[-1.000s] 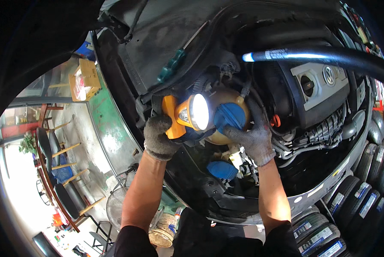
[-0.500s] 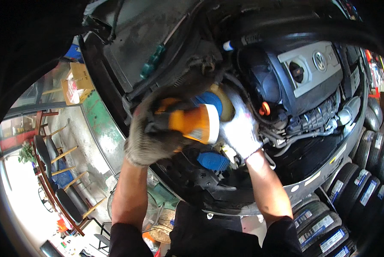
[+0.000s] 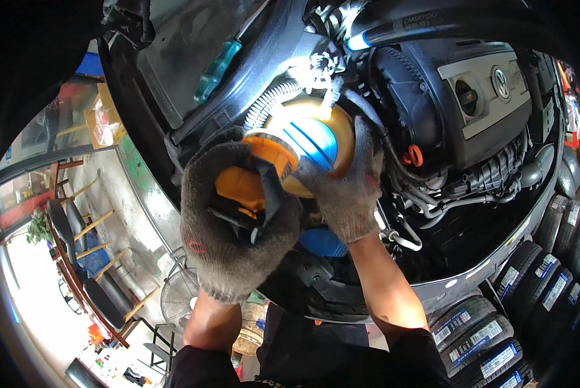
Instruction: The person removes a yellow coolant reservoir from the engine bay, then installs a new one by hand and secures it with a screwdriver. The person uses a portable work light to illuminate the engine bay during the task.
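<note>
My left hand [image 3: 238,226], in a worn grey knit glove, is closed around an orange and black flashlight [image 3: 241,184]. Its lit end points up toward the engine bay and casts a bright patch over the hoses. In front of it sits a yellowish round coolant tank [image 3: 343,126] with a blue screw cap [image 3: 312,143]. My gloved right hand [image 3: 348,194] grips the tank's right side, its thumb against the cap's lower edge and its fingers along the tank. A second blue cap [image 3: 324,242] shows lower down, partly covered by my hands.
A dark engine cover [image 3: 484,97] with an orange pull ring [image 3: 413,155] lies to the right. A green-handled screwdriver [image 3: 216,71] rests at the upper left. A thick black hose or strut [image 3: 451,24] crosses above. Stacked tires [image 3: 516,278] stand right, a fan [image 3: 180,294] at lower left.
My left hand has turned the flashlight from pointing right to pointing up and away, lighting the hoses beyond the tank. My right hand has shifted down and left, against the blue cap.
</note>
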Demonstrator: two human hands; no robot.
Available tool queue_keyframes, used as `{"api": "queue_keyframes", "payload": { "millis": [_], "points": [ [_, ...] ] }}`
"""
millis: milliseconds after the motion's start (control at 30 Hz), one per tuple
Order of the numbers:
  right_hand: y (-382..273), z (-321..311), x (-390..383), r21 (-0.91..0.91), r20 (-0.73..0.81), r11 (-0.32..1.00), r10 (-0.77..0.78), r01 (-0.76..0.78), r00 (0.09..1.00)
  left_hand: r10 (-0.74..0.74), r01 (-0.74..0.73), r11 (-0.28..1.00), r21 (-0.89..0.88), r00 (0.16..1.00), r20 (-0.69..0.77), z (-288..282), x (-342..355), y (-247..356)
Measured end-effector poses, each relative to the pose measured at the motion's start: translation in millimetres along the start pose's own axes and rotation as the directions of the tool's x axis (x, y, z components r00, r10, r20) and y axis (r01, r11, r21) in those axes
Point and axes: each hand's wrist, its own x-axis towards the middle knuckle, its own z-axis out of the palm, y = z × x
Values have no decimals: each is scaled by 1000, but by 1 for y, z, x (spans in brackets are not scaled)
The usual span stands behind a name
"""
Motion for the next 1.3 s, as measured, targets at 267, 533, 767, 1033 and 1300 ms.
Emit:
{"api": "queue_keyframes", "payload": {
  "millis": [267,533,767,1033,1300],
  "points": [
    [-1,0,2,-6,80,985,175,-175,981,-127,132,988,-76,990,64,0,-10,-17],
    [1,-7,5,176,208,913,332,-369,920,-82,84,996,-3,967,-243,-35,-53,-19],
    [-12,-19,16,176,261,956,183,-233,948,-113,117,993,19,981,-158,-78,-84,-31],
    [-13,2,7,351,144,873,307,-338,941,-20,14,999,-33,981,-195,-63,-84,-50],
    [-2,-4,4,339,152,833,411,-438,899,87,-94,995,-45,987,-136,-59,-77,-80]
  ]
}}
